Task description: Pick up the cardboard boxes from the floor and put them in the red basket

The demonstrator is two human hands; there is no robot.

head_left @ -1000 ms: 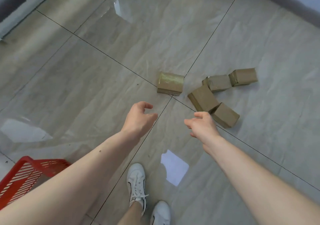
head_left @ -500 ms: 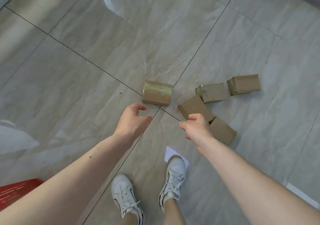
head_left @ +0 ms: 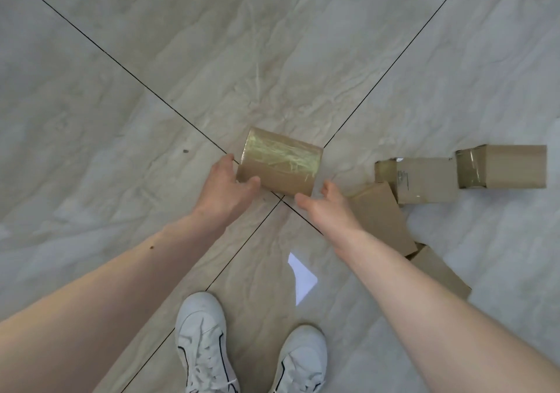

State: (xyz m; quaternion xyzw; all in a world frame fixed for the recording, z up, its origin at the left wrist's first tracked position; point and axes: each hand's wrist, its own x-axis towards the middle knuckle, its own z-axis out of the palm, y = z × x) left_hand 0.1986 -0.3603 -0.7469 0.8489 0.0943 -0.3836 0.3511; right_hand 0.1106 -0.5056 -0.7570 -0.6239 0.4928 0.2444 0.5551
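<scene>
A cardboard box wrapped in shiny tape (head_left: 280, 162) lies on the tiled floor where the tile lines cross. My left hand (head_left: 225, 185) grips its left end, thumb on the near face and fingers at the far corner. My right hand (head_left: 327, 204) is open at the box's near right corner, fingers spread; I cannot tell whether it touches. Several more boxes lie to the right: a flat one (head_left: 381, 217) beside my right wrist, one (head_left: 439, 274) partly under my forearm, one (head_left: 424, 182) further back and one (head_left: 509, 167) at far right. The red basket is out of view.
My two white shoes (head_left: 203, 341) stand at the bottom centre, just short of the boxes. A bright patch of reflected light (head_left: 301, 277) lies on the glossy floor between my arms. Bare tile stretches to the left and beyond the boxes.
The view has dropped closer to the floor. Both hands moved forward to the taped box; the left hand now grips its left end and the right hand has reached its right corner. The red basket has left view.
</scene>
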